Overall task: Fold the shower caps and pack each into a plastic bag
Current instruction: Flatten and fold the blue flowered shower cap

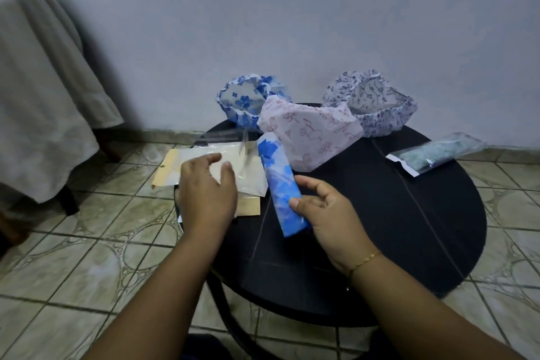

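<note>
- Blue-flowered rolled shower cap (282,188) lies at frame centre on the dark round worktop (409,213); the right hand (327,213) pinches its lower end, thumb on top.
- Left hand (206,188) hovers with relaxed, spread fingers over the clear plastic bags (248,166) at centre left, gripping nothing.
- Three unfolded caps, blue (245,99), pink (309,131) and purple-print (377,102), sit at the worktop's far edge.
- One bagged cap (438,153) lies at right.

A round black table (409,213) stands on a patterned tile floor (87,257); behind it rises a pale wall (292,23); at left, blurred, hangs a grey cloth (43,96) over dark furniture.
</note>
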